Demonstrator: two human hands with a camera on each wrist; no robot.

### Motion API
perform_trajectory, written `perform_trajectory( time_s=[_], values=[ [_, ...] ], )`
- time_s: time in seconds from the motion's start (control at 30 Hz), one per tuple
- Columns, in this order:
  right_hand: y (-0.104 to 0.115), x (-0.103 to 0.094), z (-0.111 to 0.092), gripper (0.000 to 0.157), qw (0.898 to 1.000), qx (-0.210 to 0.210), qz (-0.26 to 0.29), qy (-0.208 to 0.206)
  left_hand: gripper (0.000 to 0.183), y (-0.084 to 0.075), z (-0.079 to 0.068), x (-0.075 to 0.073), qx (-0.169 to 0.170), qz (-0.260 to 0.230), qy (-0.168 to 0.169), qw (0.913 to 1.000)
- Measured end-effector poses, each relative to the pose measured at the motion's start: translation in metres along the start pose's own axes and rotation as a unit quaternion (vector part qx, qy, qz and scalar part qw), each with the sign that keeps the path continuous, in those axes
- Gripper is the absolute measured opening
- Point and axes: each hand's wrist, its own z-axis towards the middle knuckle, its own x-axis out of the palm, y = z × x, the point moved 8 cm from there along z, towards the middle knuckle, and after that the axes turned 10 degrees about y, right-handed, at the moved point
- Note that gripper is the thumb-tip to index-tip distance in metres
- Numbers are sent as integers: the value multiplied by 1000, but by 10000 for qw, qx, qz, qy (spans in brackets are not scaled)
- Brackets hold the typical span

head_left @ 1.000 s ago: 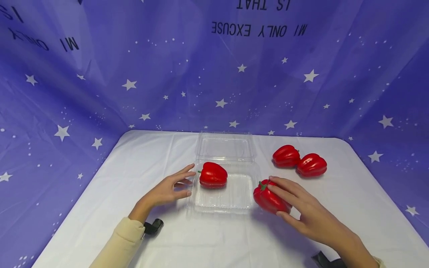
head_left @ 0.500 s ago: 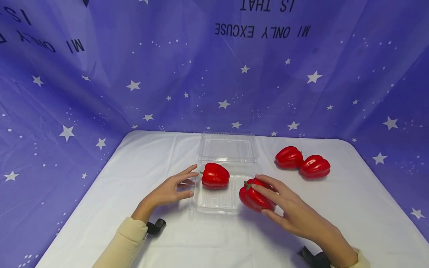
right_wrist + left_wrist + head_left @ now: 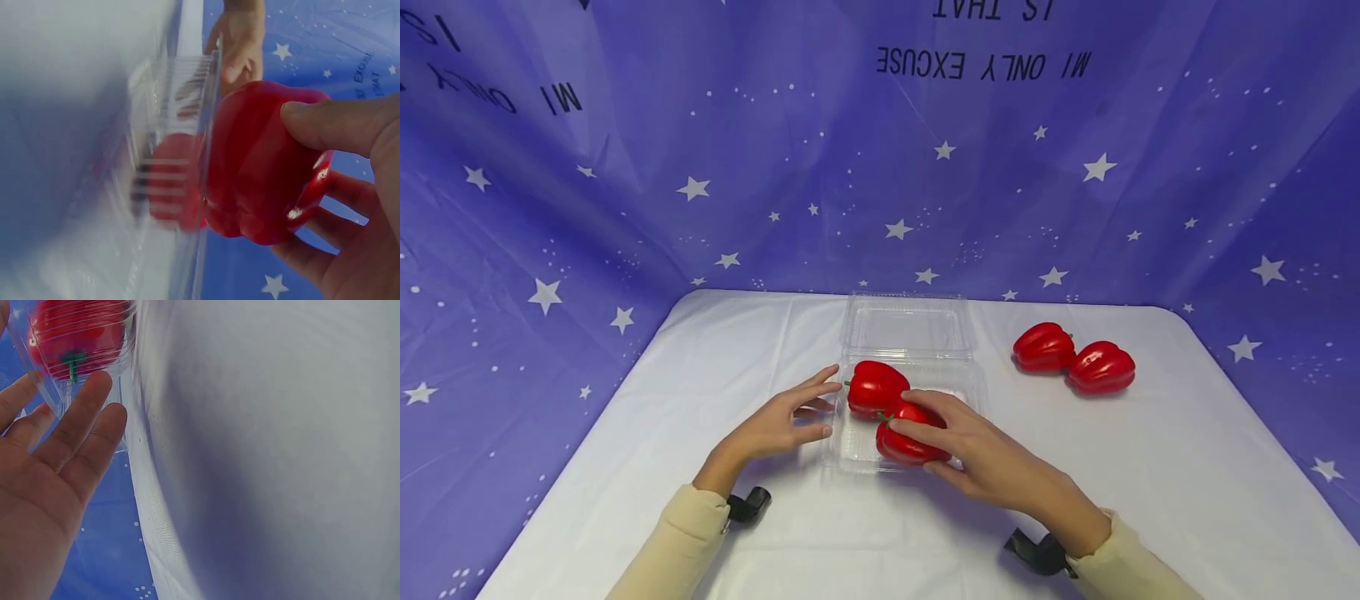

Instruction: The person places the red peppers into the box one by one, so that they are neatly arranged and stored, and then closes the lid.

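My right hand (image 3: pixel 981 450) grips a red bell pepper (image 3: pixel 906 443) with a green stem, thumb on one side and fingers on the other. In the right wrist view this held pepper (image 3: pixel 265 162) is at the rim of a clear plastic clamshell box (image 3: pixel 178 187), seemingly above it. A second red pepper (image 3: pixel 876 388) lies in the left part of the box base, its stem to the left. My left hand (image 3: pixel 778 423) is beside the box's left edge, fingers extended and holding nothing. Through the ridged wall, the left wrist view shows a pepper (image 3: pixel 78 337) near those fingertips.
The box's lid (image 3: pixel 910 327) lies folded back behind its base. Two more red peppers (image 3: pixel 1043 347) lie at the back right of the white-covered table (image 3: pixel 820 542). A purple starry cloth (image 3: pixel 880 167) hangs behind and along the sides.
My right hand has carried its pepper leftward, from the right edge of the box to over the base, near the other pepper. My left hand has hardly moved.
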Motion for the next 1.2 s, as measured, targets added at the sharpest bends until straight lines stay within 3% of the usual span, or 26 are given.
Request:
perform_trajectory(
  time_s=[0.33, 0.63, 1.2],
  values=[
    [1, 20, 25, 69, 9996, -276, 13, -5, 64, 0, 0, 3, -14, -91, 23, 10000],
    [-4, 29, 36, 66, 9996, -164, 189, 98, 65, 0, 1, 1, -19, -41, 3, 10000],
    [-9, 40, 36, 59, 9986, -138, 483, 188, 65, 1, -1, 1, -73, -136, -46, 9999]
  ],
)
